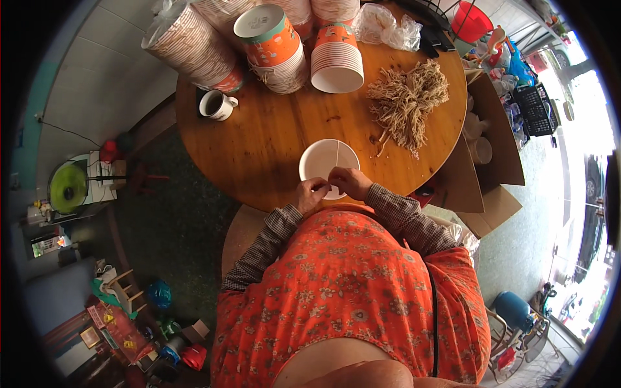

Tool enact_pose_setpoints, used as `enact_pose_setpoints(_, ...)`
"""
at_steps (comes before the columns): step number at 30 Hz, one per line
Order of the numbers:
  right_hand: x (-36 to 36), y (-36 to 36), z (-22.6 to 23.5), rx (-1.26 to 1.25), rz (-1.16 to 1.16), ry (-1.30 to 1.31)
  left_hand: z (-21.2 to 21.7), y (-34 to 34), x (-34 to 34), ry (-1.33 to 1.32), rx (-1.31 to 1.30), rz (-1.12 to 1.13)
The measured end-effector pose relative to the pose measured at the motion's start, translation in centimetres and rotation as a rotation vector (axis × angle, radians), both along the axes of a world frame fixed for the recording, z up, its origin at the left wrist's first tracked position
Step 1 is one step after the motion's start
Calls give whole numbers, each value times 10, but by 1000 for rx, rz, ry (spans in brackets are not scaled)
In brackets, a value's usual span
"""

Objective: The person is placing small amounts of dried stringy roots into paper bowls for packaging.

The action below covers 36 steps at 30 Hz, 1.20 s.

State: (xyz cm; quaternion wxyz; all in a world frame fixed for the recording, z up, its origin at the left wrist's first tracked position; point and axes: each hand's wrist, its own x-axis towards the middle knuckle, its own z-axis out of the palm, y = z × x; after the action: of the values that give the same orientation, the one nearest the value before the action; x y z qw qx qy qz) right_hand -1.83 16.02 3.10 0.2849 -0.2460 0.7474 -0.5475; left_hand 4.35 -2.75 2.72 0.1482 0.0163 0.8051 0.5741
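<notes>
A white paper bucket (314, 157) stands at the near edge of the round wooden table, its mouth facing up. A thin pale string (337, 154) runs across it from the far rim to my fingers. My right hand (351, 183) is closed in a pinch at the near rim, where the string ends. Close beside it, my left hand (312, 193) has its fingertips pressed together at the same rim. What the left fingertips hold is too small to tell. A tangled bundle of beige strings (409, 103) lies to the right on the table.
Stacks of orange-patterned paper buckets (278, 58) crowd the table's (259, 149) far side. A mug (218, 105) with dark liquid stands at the left. Clear plastic bags (388, 27) lie far right. An open cardboard box (495, 149) stands beside the table's right edge.
</notes>
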Motion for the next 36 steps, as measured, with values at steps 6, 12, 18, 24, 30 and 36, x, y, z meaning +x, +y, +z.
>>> enact_pose_setpoints(6, 9, -3, 8, 3, -66, -426, -16, -10, 0, -232, 346, 197)
enact_pose_setpoints(12, 11, -5, 7, 18, -101, -405, -18, -7, 1, -206, 390, 194)
enact_pose_setpoints(18, 13, -9, 0, 0, -153, -336, -25, -8, -2, -120, 239, 199)
enact_pose_setpoints(24, 12, -8, 3, -19, -144, -279, -24, -1, -5, -33, 186, 274)
enact_pose_setpoints(30, 11, -6, 1, -9, -160, -352, -3, 2, -7, 61, -93, 170)
enact_pose_setpoints(36, 12, -4, -4, -35, -192, -399, -6, 0, -6, 128, -23, 114)
